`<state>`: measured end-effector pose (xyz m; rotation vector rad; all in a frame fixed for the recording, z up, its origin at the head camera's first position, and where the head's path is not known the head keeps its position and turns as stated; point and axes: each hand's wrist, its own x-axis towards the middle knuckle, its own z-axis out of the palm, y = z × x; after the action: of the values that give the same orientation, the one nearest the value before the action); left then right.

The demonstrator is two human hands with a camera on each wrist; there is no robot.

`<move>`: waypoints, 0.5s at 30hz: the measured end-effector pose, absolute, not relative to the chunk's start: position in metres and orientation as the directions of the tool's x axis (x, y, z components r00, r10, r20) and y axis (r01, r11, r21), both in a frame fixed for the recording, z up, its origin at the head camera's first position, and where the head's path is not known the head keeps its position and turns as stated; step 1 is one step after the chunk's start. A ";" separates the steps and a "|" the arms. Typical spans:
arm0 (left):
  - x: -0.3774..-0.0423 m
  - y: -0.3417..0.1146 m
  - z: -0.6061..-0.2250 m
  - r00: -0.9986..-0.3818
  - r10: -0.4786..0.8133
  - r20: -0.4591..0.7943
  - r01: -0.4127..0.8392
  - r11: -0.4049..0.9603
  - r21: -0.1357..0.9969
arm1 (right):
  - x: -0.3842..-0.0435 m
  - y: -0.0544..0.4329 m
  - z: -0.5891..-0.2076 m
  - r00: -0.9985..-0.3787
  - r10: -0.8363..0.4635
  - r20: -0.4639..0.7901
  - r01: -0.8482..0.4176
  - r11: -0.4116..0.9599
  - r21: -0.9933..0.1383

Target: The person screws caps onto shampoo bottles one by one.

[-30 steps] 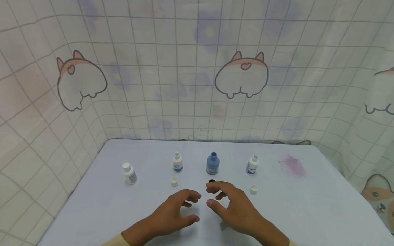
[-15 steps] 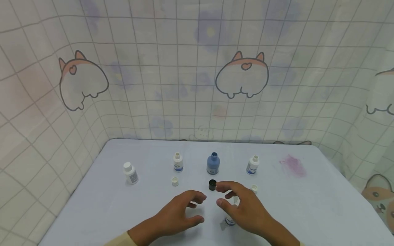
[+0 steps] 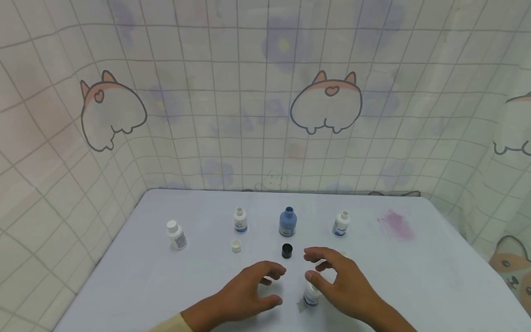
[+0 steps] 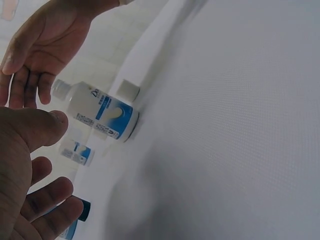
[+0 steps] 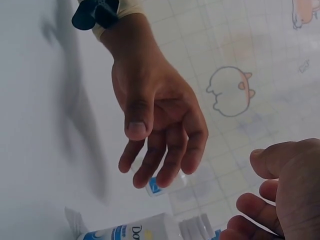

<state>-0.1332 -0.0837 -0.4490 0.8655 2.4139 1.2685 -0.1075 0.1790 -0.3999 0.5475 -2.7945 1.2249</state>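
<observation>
My left hand (image 3: pixel 249 293) hovers over the near middle of the table, fingers loosely bent and holding nothing. To its right, my right hand (image 3: pixel 346 283) is also raised, palm facing the left one, with nothing in its grasp. A white bottle (image 3: pixel 311 296) with a blue label stands upright just behind the right hand, partly hidden by it. Its threaded neck shows without a cap in the right wrist view. A small white cap (image 4: pixel 128 90) lies near this bottle in the left wrist view. A black cap (image 3: pixel 286 251) rests beyond the hands.
Across the back stand an uncapped white bottle (image 3: pixel 240 221), an uncapped blue bottle (image 3: pixel 287 222) and another uncapped white bottle (image 3: pixel 341 224). A capped white bottle (image 3: pixel 176 235) is at left. One white cap (image 3: pixel 236 246) lies in front. A grey mark (image 3: pixel 301 305) and pink stain (image 3: pixel 397 225) show on the table.
Both hands have shifted to the right, the right one farther. The near white bottle and the black cap have come into view from behind the right hand.
</observation>
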 end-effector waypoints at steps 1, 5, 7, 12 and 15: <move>-0.133 -0.083 -0.449 -0.782 0.623 0.026 0.373 0.434 0.820 | -0.108 0.180 -0.401 -0.939 -0.297 0.174 -0.329 0.627 -0.706; -0.133 -0.080 -0.452 -0.780 0.626 0.020 0.368 0.432 0.824 | -0.109 0.186 -0.403 -0.955 -0.263 0.136 -0.278 0.640 -0.716; -0.133 -0.078 -0.453 -0.779 0.626 0.016 0.363 0.430 0.827 | -0.109 0.189 -0.404 -0.964 -0.242 0.111 -0.246 0.647 -0.722; -0.133 -0.073 -0.454 -0.782 0.623 0.003 0.348 0.433 0.831 | -0.110 0.198 -0.408 -0.965 -0.238 0.115 -0.246 0.649 -0.720; -0.134 -0.070 -0.455 -0.780 0.626 0.004 0.348 0.428 0.834 | -0.110 0.202 -0.410 -0.960 -0.248 0.133 -0.266 0.645 -0.716</move>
<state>-0.1339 -0.0704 -0.4549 0.8392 2.3793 1.2808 -0.1097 0.2025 -0.4100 0.4417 -2.8290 1.2367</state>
